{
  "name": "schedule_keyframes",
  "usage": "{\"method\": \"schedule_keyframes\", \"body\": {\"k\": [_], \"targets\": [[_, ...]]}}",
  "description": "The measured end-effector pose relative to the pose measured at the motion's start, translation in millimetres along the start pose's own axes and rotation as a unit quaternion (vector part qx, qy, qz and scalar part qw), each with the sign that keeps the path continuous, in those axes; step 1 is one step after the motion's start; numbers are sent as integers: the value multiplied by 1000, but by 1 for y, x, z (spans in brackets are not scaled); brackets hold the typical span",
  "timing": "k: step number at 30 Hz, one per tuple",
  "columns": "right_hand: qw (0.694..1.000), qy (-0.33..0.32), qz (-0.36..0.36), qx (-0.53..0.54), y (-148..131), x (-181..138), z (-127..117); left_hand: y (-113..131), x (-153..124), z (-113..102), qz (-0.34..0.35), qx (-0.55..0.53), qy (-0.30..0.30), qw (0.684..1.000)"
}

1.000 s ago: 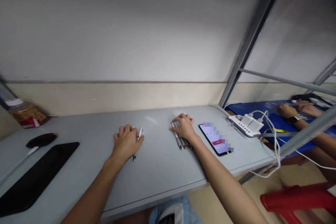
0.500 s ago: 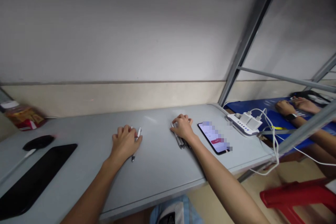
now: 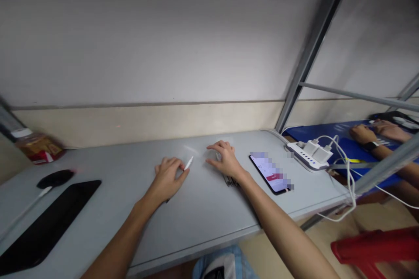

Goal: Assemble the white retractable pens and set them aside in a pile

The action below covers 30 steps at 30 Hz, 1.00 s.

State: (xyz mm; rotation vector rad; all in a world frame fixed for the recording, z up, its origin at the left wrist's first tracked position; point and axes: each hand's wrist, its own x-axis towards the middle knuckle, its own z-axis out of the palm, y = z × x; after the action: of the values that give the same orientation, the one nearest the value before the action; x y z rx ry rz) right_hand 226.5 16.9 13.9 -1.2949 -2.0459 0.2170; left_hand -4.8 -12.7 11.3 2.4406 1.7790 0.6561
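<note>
Pens are the things both hands work with on a pale grey surface (image 3: 203, 213). Nearest the viewer, two bare forearms reach forward from the bottom edge. The left hand (image 3: 168, 178) rests knuckles up, its fingers curled around a white pen (image 3: 188, 164) whose pale end pokes out past the fingertips toward the other hand, while a dark tip shows just below the palm. The right hand (image 3: 225, 159) lies palm down with fingers spread and loose, gripping nothing; it covers a small bunch of grey pens (image 3: 229, 180), of which only the lower ends show beside the wrist. The two hands are near each other but not touching. Just right of the right hand lies a phone (image 3: 270, 173) with its screen lit. Beyond that, a white power strip (image 3: 307, 157) holds chargers and trailing cables. Well to the left of the left hand lie a black mat (image 3: 42, 222) and a dark mouse (image 3: 54, 178), with a jar (image 3: 37, 146) behind them by the wall. Far right, another person's hands (image 3: 376, 133) rest on a blue surface.
</note>
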Motion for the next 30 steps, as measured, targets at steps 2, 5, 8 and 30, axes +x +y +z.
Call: {"method": "schedule_keyframes", "body": {"k": [2, 5, 8, 30], "targets": [[993, -51, -96, 49, -9, -2, -2, 8, -1, 0, 44, -51, -10, 998], [973, -128, -145, 125, -16, -3, -1, 16, -3, 2, 82, -128, -36, 988], [974, -132, -85, 164, -15, -1, 2, 14, -2, 3, 86, -157, -42, 983], [916, -194, 44, 348, -12, -2, -9, 1, 1, -1, 135, 47, 106, 984]]}}
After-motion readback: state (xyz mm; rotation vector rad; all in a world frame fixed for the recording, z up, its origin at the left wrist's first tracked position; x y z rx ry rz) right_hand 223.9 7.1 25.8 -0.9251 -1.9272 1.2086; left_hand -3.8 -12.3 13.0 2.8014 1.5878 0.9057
